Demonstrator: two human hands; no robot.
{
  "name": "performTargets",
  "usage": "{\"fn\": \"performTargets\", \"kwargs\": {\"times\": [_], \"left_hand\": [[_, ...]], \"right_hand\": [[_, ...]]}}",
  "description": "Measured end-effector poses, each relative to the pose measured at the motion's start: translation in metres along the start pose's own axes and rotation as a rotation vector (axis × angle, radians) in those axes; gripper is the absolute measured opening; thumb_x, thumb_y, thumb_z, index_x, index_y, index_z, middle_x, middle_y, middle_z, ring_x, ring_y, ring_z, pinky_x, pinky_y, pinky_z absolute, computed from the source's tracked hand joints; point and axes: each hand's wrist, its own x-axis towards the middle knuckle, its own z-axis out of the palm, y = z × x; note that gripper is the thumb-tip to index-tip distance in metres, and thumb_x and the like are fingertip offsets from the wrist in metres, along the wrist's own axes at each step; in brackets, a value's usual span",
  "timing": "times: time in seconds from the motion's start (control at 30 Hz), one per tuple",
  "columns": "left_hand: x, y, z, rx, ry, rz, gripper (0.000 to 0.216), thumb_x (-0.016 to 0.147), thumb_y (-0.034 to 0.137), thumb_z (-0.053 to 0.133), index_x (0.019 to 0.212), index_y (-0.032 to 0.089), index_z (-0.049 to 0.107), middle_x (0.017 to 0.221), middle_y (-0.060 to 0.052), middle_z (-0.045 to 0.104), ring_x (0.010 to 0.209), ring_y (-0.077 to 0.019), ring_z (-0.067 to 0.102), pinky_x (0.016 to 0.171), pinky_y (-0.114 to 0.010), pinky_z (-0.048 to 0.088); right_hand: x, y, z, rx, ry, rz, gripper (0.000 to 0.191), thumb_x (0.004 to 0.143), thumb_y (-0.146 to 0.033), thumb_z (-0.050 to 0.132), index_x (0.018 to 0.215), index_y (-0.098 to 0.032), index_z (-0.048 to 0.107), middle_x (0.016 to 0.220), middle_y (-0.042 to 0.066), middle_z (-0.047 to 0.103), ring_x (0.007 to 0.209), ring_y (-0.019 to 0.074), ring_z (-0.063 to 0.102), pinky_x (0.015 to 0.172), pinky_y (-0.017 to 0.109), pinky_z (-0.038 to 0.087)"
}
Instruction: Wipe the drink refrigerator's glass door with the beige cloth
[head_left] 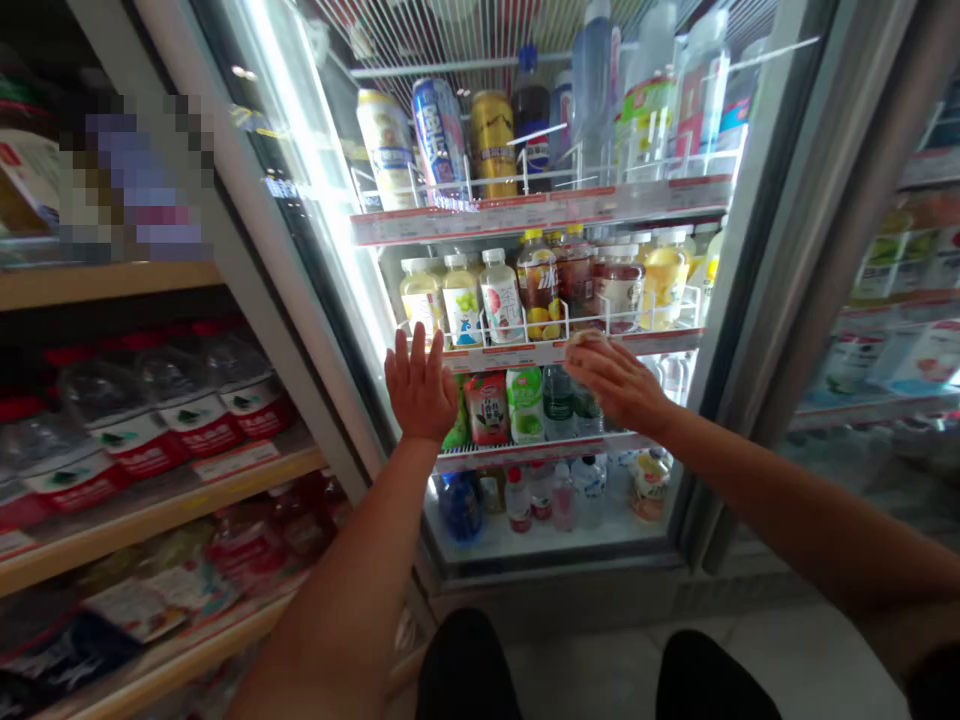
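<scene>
An open drinks cooler (720, 400) fills the view, its shelves lined with bottles and cans. My left hand (420, 385) is raised flat with fingers spread, palm toward the shelf rail (517, 355) below the juice bottles (480, 300). My right hand (611, 380) reaches across the same rail, palm down, fingers stretched over a pale bottle cap (589, 340); I cannot see anything gripped in it. Green and red labelled bottles (506, 405) stand between my two hands on the shelf below.
Cans (439, 135) and tall bottles stand on the top shelf. The opened glass door (300, 230) stands at my left, beside wooden shelves of water bottles (187, 420). A second cooler door (885, 300) is at the right. My dark knees (469, 665) show at the bottom.
</scene>
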Motion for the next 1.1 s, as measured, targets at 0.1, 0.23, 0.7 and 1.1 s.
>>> {"fn": "performTargets", "kwargs": {"times": [0.1,0.23,0.7,1.1], "left_hand": [[0.0,0.0,0.0,-0.024,-0.004,0.0,0.054,0.101,0.029,0.043,0.154,0.018,0.049,0.163,-0.012,0.041,0.16,-0.0263,0.015,0.131,-0.051,0.01],[0.001,0.0,0.0,-0.008,-0.005,-0.006,0.054,0.101,0.031,0.043,0.153,0.019,0.05,0.163,-0.012,0.042,0.16,-0.0253,0.015,0.131,-0.05,0.012],[0.0,0.0,0.0,-0.028,0.001,0.015,0.054,0.1,0.027,0.045,0.154,0.019,0.049,0.163,-0.012,0.041,0.16,-0.0269,0.016,0.131,-0.051,0.01],[-0.001,0.002,0.0,0.007,0.021,0.021,0.051,0.103,0.027,0.042,0.152,0.02,0.051,0.163,-0.009,0.043,0.16,-0.0235,0.017,0.131,-0.049,0.014]], "right_hand": [[0.004,0.016,-0.01,-0.027,0.233,0.247,0.068,0.102,-0.012,0.044,0.161,-0.042,0.03,0.159,0.001,0.049,0.15,0.0288,0.042,0.123,0.057,0.042],[-0.002,0.009,-0.007,-0.024,0.231,0.267,0.072,0.101,-0.01,0.043,0.162,-0.043,0.026,0.162,0.001,0.045,0.15,0.03,0.043,0.123,0.059,0.042],[0.062,-0.009,0.012,0.037,0.134,0.191,0.076,0.1,-0.008,0.035,0.165,-0.044,0.014,0.163,-0.002,0.043,0.151,0.0267,0.04,0.125,0.055,0.039],[0.129,-0.029,0.032,0.058,0.051,0.154,0.073,0.099,-0.009,0.036,0.165,-0.035,0.017,0.16,0.001,0.047,0.154,0.0234,0.036,0.13,0.051,0.03]]}}
